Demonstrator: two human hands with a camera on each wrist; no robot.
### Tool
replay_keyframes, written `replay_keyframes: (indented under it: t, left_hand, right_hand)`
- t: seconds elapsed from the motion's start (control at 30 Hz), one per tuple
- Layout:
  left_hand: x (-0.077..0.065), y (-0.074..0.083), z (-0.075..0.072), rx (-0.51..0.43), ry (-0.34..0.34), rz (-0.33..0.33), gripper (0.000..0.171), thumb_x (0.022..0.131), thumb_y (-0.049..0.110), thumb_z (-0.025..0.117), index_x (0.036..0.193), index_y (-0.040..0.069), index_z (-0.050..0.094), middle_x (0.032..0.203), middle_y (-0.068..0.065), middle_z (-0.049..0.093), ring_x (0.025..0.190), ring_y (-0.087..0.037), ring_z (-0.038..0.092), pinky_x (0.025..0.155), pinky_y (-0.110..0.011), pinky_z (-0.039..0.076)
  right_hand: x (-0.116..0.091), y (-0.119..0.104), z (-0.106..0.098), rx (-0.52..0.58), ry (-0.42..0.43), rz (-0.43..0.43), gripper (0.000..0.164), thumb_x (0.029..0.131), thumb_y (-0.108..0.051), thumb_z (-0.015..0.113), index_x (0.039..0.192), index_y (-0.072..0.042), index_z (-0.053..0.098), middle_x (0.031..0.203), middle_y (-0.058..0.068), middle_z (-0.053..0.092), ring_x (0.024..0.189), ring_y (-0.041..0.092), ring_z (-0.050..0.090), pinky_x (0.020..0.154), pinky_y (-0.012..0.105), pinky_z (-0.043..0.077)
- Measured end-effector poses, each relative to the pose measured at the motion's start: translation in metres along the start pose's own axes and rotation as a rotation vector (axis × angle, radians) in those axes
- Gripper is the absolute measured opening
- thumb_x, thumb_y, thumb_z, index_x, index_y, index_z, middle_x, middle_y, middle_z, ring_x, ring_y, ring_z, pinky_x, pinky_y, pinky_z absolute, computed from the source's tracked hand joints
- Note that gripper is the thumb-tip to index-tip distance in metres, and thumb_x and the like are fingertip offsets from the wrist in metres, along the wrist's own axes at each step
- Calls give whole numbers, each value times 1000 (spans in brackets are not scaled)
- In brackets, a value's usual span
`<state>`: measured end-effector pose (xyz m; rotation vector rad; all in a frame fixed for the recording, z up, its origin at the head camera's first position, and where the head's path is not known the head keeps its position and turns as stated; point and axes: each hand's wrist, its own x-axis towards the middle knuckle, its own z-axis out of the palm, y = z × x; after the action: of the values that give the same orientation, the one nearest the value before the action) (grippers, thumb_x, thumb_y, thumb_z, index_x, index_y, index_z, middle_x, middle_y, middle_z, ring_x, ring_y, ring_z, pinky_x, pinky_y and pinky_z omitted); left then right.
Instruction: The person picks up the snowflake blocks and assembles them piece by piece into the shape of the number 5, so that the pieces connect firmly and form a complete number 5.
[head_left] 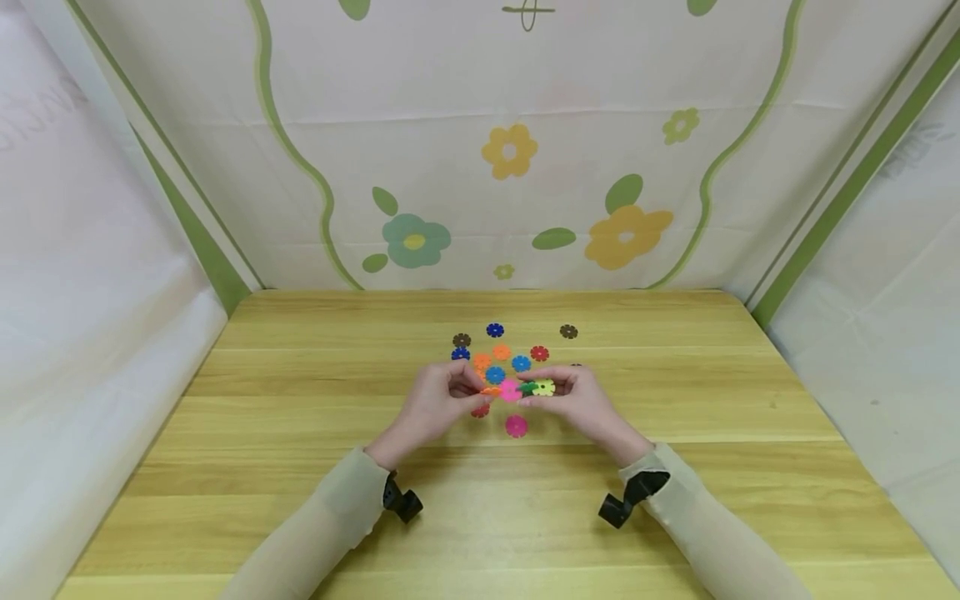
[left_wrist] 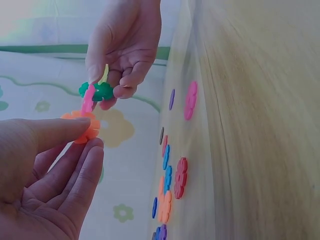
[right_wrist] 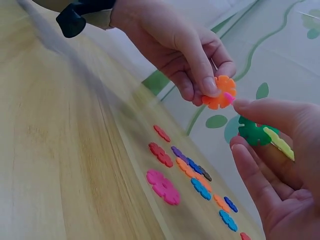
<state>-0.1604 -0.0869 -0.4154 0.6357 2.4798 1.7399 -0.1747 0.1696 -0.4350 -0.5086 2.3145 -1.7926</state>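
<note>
Between both hands is a short chain of plastic snowflake discs, slotted together over the table. My left hand (head_left: 431, 404) pinches the orange disc (right_wrist: 220, 92) at one end between thumb and fingers. A pink disc (head_left: 511, 390) joins it to a green disc (right_wrist: 254, 132), and a yellow disc (right_wrist: 281, 145) sits at the far end. My right hand (head_left: 585, 408) holds the chain around the green disc, thumb tip close to the pink one. Its fingers partly hide the joint there.
Loose snowflake discs lie flat on the wooden table (head_left: 495, 517): a magenta disc (head_left: 516, 427) nearest me, a red disc (head_left: 540, 354), a light-blue disc (head_left: 521, 363), a brown disc (head_left: 568, 332), a dark-blue disc (head_left: 495, 330) and several others. A flower-printed cloth (head_left: 465, 167) hangs behind.
</note>
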Motion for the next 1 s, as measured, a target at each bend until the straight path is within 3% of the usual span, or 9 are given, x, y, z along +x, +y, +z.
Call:
replay_keyframes:
  t: [0.07, 0.17, 0.33, 0.53, 0.7, 0.8, 1.0]
  left_hand:
    - [0, 0, 0, 4, -1, 4, 16, 87, -2, 80, 86, 8, 67, 85, -2, 70, 76, -31, 73, 68, -28, 61]
    - [1, 0, 1, 14, 1, 10, 17, 87, -1, 80, 86, 9, 67, 85, -1, 70, 75, -29, 73, 68, -28, 61]
    - [1, -1, 1, 23, 2, 18, 17, 87, 0, 81, 85, 10, 67, 84, 1, 70, 74, -27, 72, 67, -28, 61]
    - [2, -1, 1, 28, -7, 2, 15, 87, 2, 81, 85, 11, 70, 84, 2, 71, 74, -26, 73, 68, -28, 61]
    - [1, 0, 0, 25, -17, 14, 15, 88, 0, 80, 85, 12, 71, 84, 0, 71, 74, -29, 72, 68, -28, 61]
    - [1, 2, 0, 8, -26, 15, 15, 89, -2, 78, 85, 12, 72, 84, -1, 71, 74, -32, 72, 69, -30, 61]
    - [0, 3, 0, -2, -44, 20, 12, 89, -3, 76, 86, 8, 73, 83, -1, 70, 74, -34, 72, 69, -32, 61]
  right_hand:
    - [1, 0, 1, -50, -9, -5, 44, 84, -28, 87, 123, -11, 75, 127, 0, 69, 62, 14, 41, 55, 22, 36]
    - [3, 0, 2, -81, -27, 4, 43, 83, -31, 87, 122, -17, 76, 127, -2, 69, 62, 17, 37, 56, 24, 34]
    - [4, -2, 4, -78, -36, 28, 42, 83, -33, 88, 121, -22, 77, 127, -4, 69, 62, 18, 38, 57, 25, 34]
    - [4, -2, 3, -87, -41, 20, 45, 82, -35, 88, 122, -17, 76, 125, -4, 70, 70, 19, 44, 59, 25, 37]
    - [4, -4, 3, -96, -45, 25, 41, 81, -36, 89, 118, -23, 78, 122, -6, 71, 81, 21, 51, 64, 26, 41]
    - [4, -6, 3, -88, -47, 31, 39, 80, -34, 89, 116, -25, 78, 121, -5, 71, 78, 22, 51, 63, 26, 41]
    - [5, -6, 2, -81, -60, 40, 39, 80, -31, 89, 116, -23, 78, 121, -5, 71, 83, 23, 54, 62, 24, 43]
